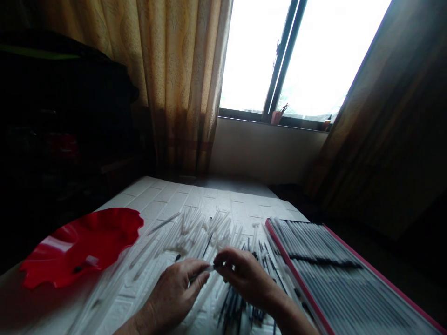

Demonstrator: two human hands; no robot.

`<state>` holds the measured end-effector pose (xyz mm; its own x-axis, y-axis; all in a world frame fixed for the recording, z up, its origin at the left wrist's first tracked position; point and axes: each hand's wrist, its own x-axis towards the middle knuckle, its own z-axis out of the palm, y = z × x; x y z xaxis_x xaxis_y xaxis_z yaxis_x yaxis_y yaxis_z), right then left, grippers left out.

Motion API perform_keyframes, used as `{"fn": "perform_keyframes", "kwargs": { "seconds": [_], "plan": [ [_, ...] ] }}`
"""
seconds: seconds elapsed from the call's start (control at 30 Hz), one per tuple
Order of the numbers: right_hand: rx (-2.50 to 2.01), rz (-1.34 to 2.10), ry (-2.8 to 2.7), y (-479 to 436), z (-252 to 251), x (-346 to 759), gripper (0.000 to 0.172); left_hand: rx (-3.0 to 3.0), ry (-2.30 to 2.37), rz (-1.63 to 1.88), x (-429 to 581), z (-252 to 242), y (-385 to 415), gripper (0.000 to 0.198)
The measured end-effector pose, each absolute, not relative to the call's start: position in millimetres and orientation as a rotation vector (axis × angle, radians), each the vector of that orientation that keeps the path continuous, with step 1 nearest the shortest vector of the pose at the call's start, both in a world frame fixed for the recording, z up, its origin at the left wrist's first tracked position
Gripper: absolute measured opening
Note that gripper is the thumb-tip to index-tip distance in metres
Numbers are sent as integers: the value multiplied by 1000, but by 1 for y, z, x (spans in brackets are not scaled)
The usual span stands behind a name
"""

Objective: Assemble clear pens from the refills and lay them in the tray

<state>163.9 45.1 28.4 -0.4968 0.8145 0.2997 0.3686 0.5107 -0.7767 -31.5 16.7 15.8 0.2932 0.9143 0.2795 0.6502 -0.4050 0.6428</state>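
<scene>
My left hand (176, 288) is closed around a slim pen (210, 268), most of it hidden by the fingers. At the pen's tip, my right hand (246, 274) pinches with thumb and fingertips; any small part between them is too blurred to make out. Behind and left of my hands lies a loose heap of clear pen barrels (190, 223). Dark, thin pen refills (232, 307) are scattered under and beside my right hand. A small black cap (178, 257) rests just beyond my left hand.
On the left stands a red wavy-rimmed bowl (115, 223) with a few small pieces inside. A red-edged box (296, 284) on the right holds rows of pens (345, 298). All lie on a white brick-patterned tabletop (160, 193). Curtains and a window are behind.
</scene>
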Motion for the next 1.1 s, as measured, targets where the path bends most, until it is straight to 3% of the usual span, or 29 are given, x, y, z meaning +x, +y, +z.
{"fn": "perform_keyframes", "kwargs": {
  "seconds": [0.13,0.33,0.47,0.6,1.1],
  "plan": [
    [-1063,635,-2159,48,24,162,12,2165,1400,849,-31,15,16,29],
    [-1170,574,-2264,48,25,162,39,2190,1381,817,-30,14,17,29],
    [-1090,726,-2210,45,33,167,15,2187,1403,827,-31,13,17,28],
    [-981,873,-2142,44,33,170,7,2177,1396,826,-32,14,17,28],
    [-1135,542,-2274,43,36,166,22,2075,1309,942,-28,13,19,24]
  ]
}}
